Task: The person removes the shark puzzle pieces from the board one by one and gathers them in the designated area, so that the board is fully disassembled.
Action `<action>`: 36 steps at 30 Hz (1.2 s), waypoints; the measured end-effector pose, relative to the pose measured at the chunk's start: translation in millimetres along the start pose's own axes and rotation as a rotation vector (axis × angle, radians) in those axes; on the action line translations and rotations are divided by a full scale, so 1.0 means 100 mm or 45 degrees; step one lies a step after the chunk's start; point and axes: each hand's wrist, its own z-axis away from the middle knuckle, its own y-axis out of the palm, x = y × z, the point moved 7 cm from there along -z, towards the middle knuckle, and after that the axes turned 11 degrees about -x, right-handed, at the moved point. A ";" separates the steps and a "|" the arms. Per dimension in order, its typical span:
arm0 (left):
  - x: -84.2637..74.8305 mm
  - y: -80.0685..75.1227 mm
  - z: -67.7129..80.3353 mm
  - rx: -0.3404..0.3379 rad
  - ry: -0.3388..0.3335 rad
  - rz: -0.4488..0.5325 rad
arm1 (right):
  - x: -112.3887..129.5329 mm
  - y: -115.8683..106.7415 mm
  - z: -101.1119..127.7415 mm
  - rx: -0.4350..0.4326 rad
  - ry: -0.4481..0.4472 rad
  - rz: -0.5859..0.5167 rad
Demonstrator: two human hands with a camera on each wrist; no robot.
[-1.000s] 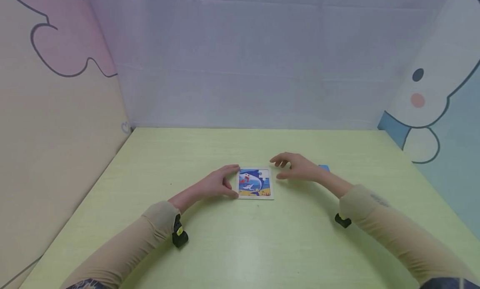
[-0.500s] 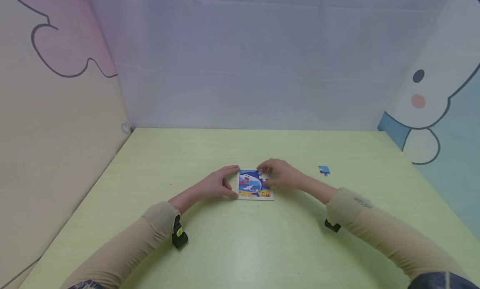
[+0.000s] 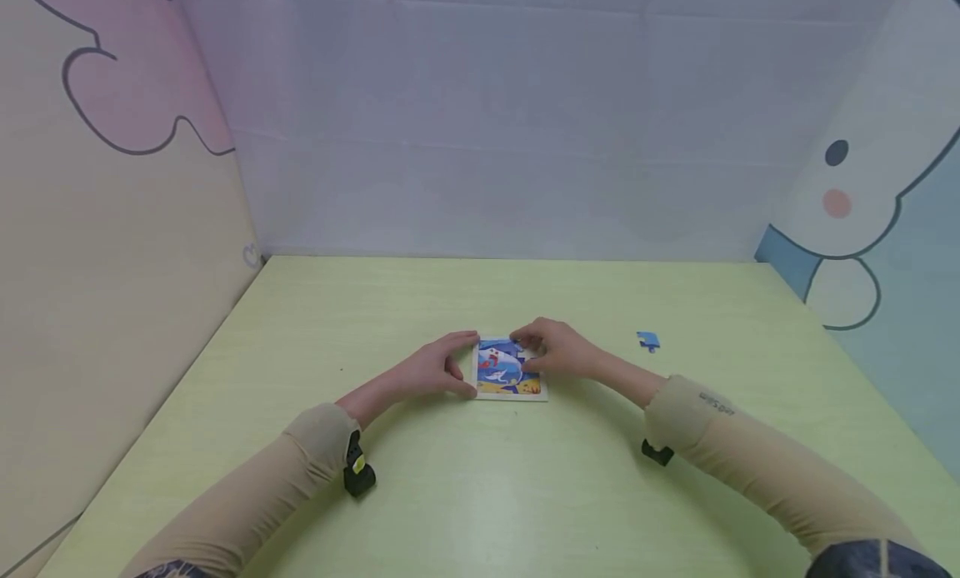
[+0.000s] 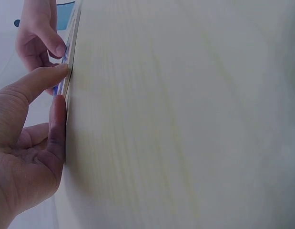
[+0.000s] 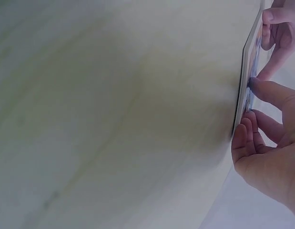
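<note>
A small framed jigsaw puzzle [image 3: 501, 376] with a blue sea picture lies flat at the middle of the table. My left hand [image 3: 429, 368] grips its left edge, with the thumb at the near corner and a fingertip at the far one. Over the upper right part of the picture, my right hand [image 3: 564, 350] bends its fingers. In the right wrist view, the right thumb [image 5: 273, 92] and a fingertip touch the puzzle's face a little apart. Whether they pinch a piece is hidden. A loose blue puzzle piece [image 3: 648, 341] lies farther right on the table.
The pale green table [image 3: 480, 486] spreads around the puzzle. A plain pale wall [image 3: 480, 128] stands behind it, and cartoon-printed panels rise at both sides. A black wrist camera [image 3: 359, 470] hangs under the left cuff, another [image 3: 657, 452] under the right.
My right hand has moved left from beside the puzzle onto its upper right part, uncovering the loose piece from behind the forearm. My left hand has stayed at the left edge.
</note>
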 end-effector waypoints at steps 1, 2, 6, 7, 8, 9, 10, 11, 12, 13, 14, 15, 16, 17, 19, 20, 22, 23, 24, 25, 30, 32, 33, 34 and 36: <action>0.00 0.00 0.00 -0.001 0.000 -0.002 | 0.00 0.00 0.00 -0.002 0.004 -0.001; 0.00 0.00 0.00 -0.002 0.002 -0.001 | 0.00 0.00 -0.01 -0.005 0.007 -0.001; -0.01 0.00 0.00 0.000 0.003 0.005 | 0.00 -0.01 -0.02 -0.031 -0.001 0.003; -0.01 0.00 0.00 0.002 0.001 0.007 | 0.00 -0.01 -0.03 -0.037 0.002 -0.002; -0.01 0.00 0.00 0.003 0.001 0.009 | 0.00 -0.01 -0.03 -0.045 -0.005 0.000; -0.01 0.01 0.00 0.004 0.001 0.010 | 0.00 -0.01 -0.03 -0.052 -0.010 0.000; -0.01 0.01 0.00 0.005 0.002 0.012 | 0.00 -0.01 -0.04 -0.057 -0.010 -0.001; -0.01 0.01 0.00 0.006 0.004 0.010 | 0.00 -0.01 -0.04 -0.060 -0.007 -0.003; -0.02 0.01 0.00 0.007 0.003 0.010 | -0.01 -0.01 -0.05 -0.060 0.002 -0.001; -0.01 0.01 0.00 0.006 0.008 0.012 | -0.01 0.00 -0.05 -0.061 0.010 0.001; -0.01 0.01 0.00 0.006 0.010 0.014 | -0.01 0.00 -0.06 -0.063 0.014 0.006; -0.01 0.02 0.00 0.007 0.014 0.013 | -0.02 0.00 -0.06 -0.063 0.022 0.006; -0.02 0.02 -0.01 0.007 0.019 0.012 | -0.02 0.00 -0.07 -0.063 0.030 0.010; -0.02 0.02 0.00 0.009 0.020 0.010 | -0.02 0.00 -0.07 -0.064 0.032 0.014; -0.03 0.01 -0.01 0.009 0.026 0.011 | -0.02 0.00 -0.08 -0.065 0.036 0.019; -0.03 0.02 0.00 0.010 0.026 0.010 | -0.02 0.00 -0.08 -0.065 0.039 0.019; -0.03 0.01 -0.01 0.010 0.026 0.010 | -0.03 0.01 -0.09 -0.066 0.044 0.027; -0.04 0.01 -0.01 0.010 0.026 0.010 | -0.03 0.01 -0.09 -0.066 0.048 0.030; -0.04 0.01 -0.01 0.008 0.026 0.010 | -0.03 0.01 -0.09 -0.067 0.049 0.033; -0.04 0.01 -0.01 0.008 0.028 0.008 | -0.02 0.01 -0.10 -0.069 0.048 0.035; -0.04 0.01 0.00 0.008 0.034 0.003 | -0.01 0.01 -0.10 -0.098 0.015 0.040; -0.04 0.01 0.00 0.008 0.032 0.004 | 0.00 0.00 -0.11 -0.113 -0.010 0.039; -0.04 0.00 0.00 0.009 0.030 0.006 | 0.00 0.00 -0.11 -0.122 -0.028 0.042; -0.04 0.00 0.00 0.008 0.028 0.008 | 0.01 0.00 -0.11 -0.128 -0.036 0.038; -0.03 0.01 0.00 0.008 0.027 0.006 | 0.02 0.00 -0.11 -0.138 -0.048 0.031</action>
